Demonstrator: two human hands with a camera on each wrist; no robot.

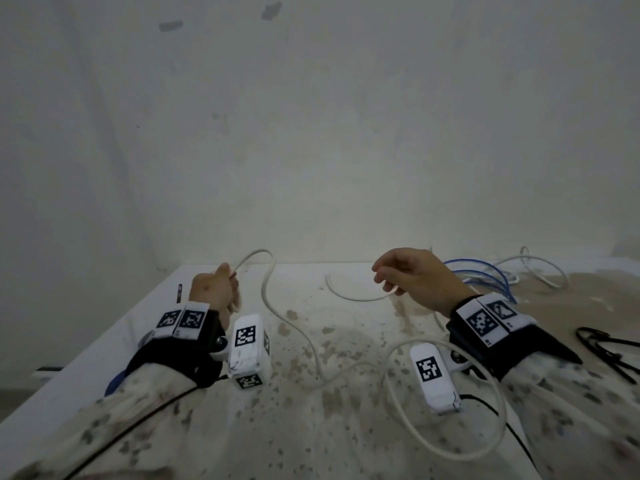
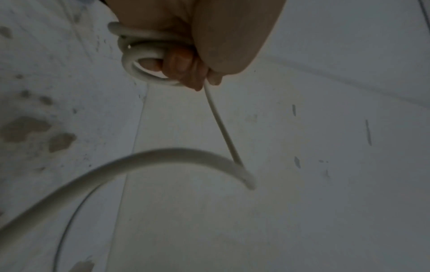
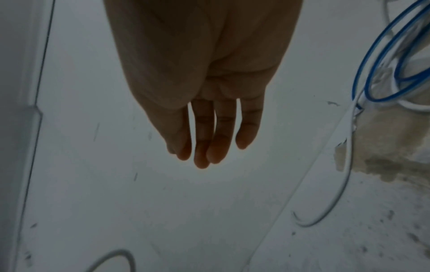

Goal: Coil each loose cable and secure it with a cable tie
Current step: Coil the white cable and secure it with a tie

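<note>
The white cable (image 1: 294, 327) runs across the stained bench (image 1: 311, 427) — one end is gathered into a few small loops (image 2: 137, 55) in the left hand (image 1: 216, 289), whose fingers are curled round them. From that fist the cable arches up, snakes down the bench and swings into a wide loop near the front edge, under the right wrist. The right hand (image 1: 412, 275) hovers above the bench with fingers (image 3: 221, 138) straight and relaxed, holding nothing. Behind it lie a blue cable (image 1: 485, 275) in coils and another pale cable (image 1: 540, 268), tangled beside each other. Black cable ties (image 1: 609, 351) rest at the bench's right side — well apart from the left hand.
</note>
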